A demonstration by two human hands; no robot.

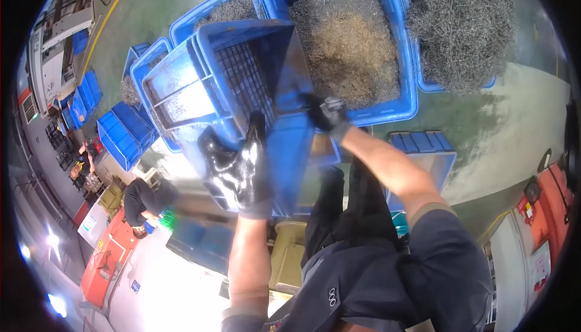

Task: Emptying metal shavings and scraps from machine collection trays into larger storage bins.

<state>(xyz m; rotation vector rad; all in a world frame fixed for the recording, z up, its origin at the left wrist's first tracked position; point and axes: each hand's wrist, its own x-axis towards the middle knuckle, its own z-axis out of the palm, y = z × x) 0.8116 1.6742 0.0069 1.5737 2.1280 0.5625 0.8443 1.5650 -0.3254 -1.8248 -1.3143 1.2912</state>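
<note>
A blue plastic crate (pixel 289 162) is tilted on its side in front of me, with a dark grid showing inside it. My left hand (pixel 242 168), in a shiny black glove, grips the crate's near side, its thumb and fingers apart around the edge. My right hand (pixel 327 115), in a black and grey glove, is closed at the crate's right edge; its fingertips are blurred. Just beyond the right hand stands a large blue bin (pixel 387 113) filled with grey and brownish metal shavings (pixel 351 47). I cannot see whether anything lies in the crate.
A heap of curly metal swarf (pixel 463 23) overflows another bin at the far right. More blue bins with shavings stand behind the crate, and stacked blue crates (pixel 126 133) sit to the left. A blue crate (pixel 420 144) stands right of my legs. Another person (pixel 144 202) bends at the left.
</note>
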